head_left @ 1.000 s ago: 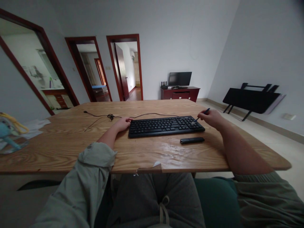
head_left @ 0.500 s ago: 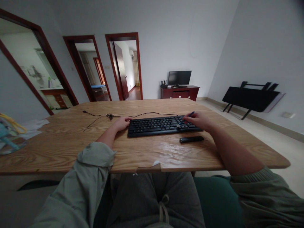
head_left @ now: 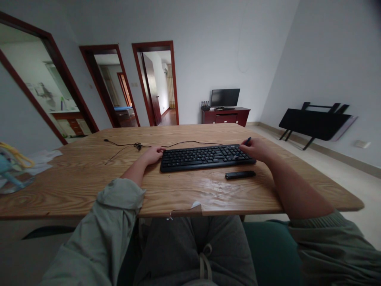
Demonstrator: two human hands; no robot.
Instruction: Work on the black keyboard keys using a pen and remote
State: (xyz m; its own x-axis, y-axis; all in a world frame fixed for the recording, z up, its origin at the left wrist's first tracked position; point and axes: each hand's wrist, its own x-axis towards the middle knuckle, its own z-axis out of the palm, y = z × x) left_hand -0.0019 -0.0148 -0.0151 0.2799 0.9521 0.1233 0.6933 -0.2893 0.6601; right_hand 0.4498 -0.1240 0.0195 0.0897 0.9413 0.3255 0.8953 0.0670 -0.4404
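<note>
A black keyboard (head_left: 205, 157) lies flat on the wooden table (head_left: 89, 178). My left hand (head_left: 153, 155) rests at the keyboard's left end, fingers curled against its edge. My right hand (head_left: 256, 149) is over the keyboard's right end, pinched round a thin dark stick-like tool (head_left: 247, 140) whose upper end points up and away from me. Its lower tip is hidden among the keys. A small black flat device (head_left: 240, 174) lies on the table just in front of the keyboard, near my right forearm.
The keyboard's thin cable (head_left: 137, 146) runs left across the table. A blue and yellow object (head_left: 12, 167) sits at the table's far left edge. Behind stand three doorways, a red cabinet with a monitor (head_left: 225, 98), and a folded black table (head_left: 315, 123) against the right wall.
My right hand with the tool went from beside the keyboard's right end inward over the keys, then back out to the right end. My left hand stayed put.
</note>
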